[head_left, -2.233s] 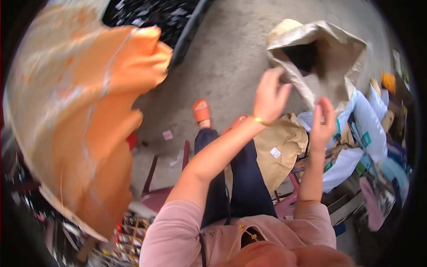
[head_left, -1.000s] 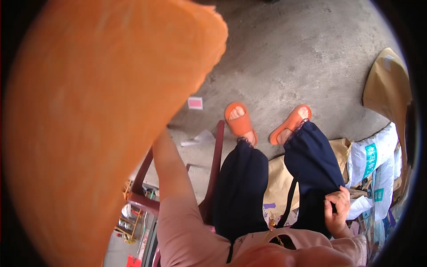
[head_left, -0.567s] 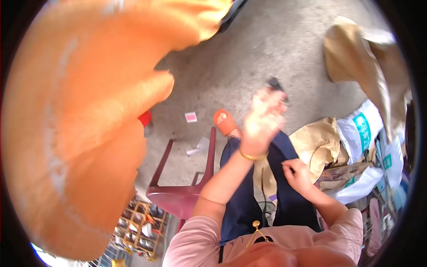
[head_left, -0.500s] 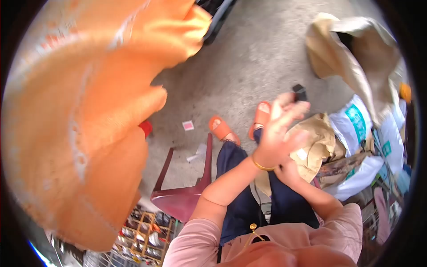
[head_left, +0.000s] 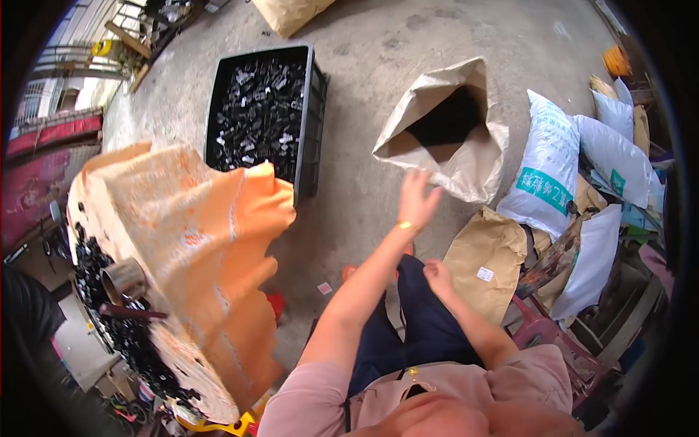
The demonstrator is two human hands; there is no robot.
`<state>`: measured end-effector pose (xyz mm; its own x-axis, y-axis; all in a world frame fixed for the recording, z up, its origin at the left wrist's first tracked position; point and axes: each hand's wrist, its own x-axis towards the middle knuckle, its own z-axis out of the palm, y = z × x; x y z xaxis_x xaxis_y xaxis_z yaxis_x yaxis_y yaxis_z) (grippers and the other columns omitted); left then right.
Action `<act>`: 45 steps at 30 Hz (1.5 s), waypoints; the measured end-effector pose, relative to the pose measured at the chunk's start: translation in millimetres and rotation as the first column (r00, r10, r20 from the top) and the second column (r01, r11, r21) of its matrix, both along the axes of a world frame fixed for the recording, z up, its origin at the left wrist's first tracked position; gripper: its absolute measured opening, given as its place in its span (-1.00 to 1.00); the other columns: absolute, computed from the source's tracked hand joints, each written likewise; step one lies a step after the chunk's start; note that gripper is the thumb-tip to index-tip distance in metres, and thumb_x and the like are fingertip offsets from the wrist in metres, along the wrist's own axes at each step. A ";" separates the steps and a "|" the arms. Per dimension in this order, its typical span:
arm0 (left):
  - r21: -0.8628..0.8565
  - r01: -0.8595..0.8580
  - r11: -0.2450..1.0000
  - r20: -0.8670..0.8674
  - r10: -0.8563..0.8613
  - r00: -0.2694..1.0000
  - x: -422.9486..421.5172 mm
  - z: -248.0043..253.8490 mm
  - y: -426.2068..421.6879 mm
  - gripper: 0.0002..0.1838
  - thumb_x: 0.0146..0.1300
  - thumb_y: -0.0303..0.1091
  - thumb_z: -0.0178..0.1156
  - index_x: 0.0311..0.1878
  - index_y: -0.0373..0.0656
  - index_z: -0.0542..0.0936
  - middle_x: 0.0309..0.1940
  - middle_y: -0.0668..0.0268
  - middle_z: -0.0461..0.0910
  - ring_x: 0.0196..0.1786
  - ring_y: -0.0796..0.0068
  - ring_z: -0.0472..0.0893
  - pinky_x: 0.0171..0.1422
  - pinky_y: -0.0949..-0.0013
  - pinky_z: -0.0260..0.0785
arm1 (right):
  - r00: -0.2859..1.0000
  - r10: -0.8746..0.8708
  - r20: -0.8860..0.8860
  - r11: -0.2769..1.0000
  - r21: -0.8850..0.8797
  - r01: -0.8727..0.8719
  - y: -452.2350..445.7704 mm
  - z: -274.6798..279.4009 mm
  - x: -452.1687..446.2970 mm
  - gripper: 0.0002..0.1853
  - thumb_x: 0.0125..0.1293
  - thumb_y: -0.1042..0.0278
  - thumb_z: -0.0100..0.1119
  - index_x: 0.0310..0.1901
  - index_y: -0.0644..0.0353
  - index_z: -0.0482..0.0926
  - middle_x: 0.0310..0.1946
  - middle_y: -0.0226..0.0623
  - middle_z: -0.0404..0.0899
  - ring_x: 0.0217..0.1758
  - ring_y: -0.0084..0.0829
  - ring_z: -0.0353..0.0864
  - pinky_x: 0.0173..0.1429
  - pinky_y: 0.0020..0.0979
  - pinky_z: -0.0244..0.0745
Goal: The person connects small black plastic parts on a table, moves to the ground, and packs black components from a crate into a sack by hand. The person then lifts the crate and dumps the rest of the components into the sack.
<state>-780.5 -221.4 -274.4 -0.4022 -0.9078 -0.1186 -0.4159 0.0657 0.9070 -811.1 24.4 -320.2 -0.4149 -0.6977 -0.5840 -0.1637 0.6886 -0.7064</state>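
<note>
My left hand, with a gold bracelet on the wrist, stretches out with fingers apart and nothing held. Its fingertips are at the near rim of a tall open paper sack; I cannot tell if they touch it. The inside of the sack looks dark. My right hand hangs by my right thigh, its fingers curled in, with nothing visible in them. Beyond my left arm stands a black plastic crate full of small black glossy pieces.
An orange-stained sheet drapes over a table at left, with black pieces and a metal cup. White printed sacks and a flattened brown paper bag lie at right. A maroon plastic chair is by my right elbow.
My view has swung up and outward, bringing the crate and the whole sack into sight. My hands, close together before, are now apart, the left one reaching towards the sack.
</note>
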 end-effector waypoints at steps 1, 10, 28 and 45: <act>0.018 -0.036 0.999 0.055 0.035 0.998 30.0 -13.1 -0.9 -0.55 0.04 -0.29 0.22 0.03 -0.19 0.46 0.05 0.01 0.38 0.13 0.04 0.36 0.22 0.22 0.19 | 0.972 -0.179 0.151 0.983 -0.011 0.183 -8.4 0.4 -18.0 -0.75 0.16 0.42 0.13 -0.11 0.25 0.45 -0.40 -0.26 0.56 -0.46 -0.47 0.55 -0.34 -0.48 0.47; 0.355 -0.362 0.862 0.563 0.112 0.819 297.2 -40.4 27.8 -0.65 0.10 -0.20 0.15 -0.11 -0.21 0.57 -0.16 0.10 0.58 -0.04 0.20 0.55 0.08 0.30 0.35 | 0.987 -0.159 0.030 0.985 -0.064 0.160 -85.3 41.8 -79.4 -0.78 0.20 0.30 0.12 -0.14 0.16 0.50 -0.52 -0.32 0.52 -0.52 -0.46 0.51 -0.42 -0.47 0.42; -0.429 -0.138 0.893 -0.022 0.142 0.990 102.7 243.1 9.9 -0.62 0.15 -0.03 -0.01 -0.22 -0.19 0.48 -0.41 0.19 0.48 -0.30 0.18 0.44 -0.13 0.19 0.25 | 0.470 0.873 0.132 0.485 -0.328 -0.810 -284.7 98.8 130.2 -0.82 0.18 0.36 0.04 -0.30 0.28 0.55 -0.50 -0.32 0.55 -0.52 -0.53 0.51 -0.47 -0.52 0.41; -0.417 -0.829 0.371 0.525 0.843 0.114 302.1 265.9 342.1 -0.66 -0.03 0.01 0.12 -0.28 0.01 0.61 -0.04 0.27 0.43 -0.02 0.17 0.37 0.02 -0.03 0.15 | -0.700 0.630 0.335 -0.581 -0.395 -0.712 -38.8 213.1 317.5 -0.73 0.07 0.16 0.15 -0.26 0.12 0.62 -0.36 -0.19 0.62 -0.28 -0.33 0.62 -0.10 -0.36 0.48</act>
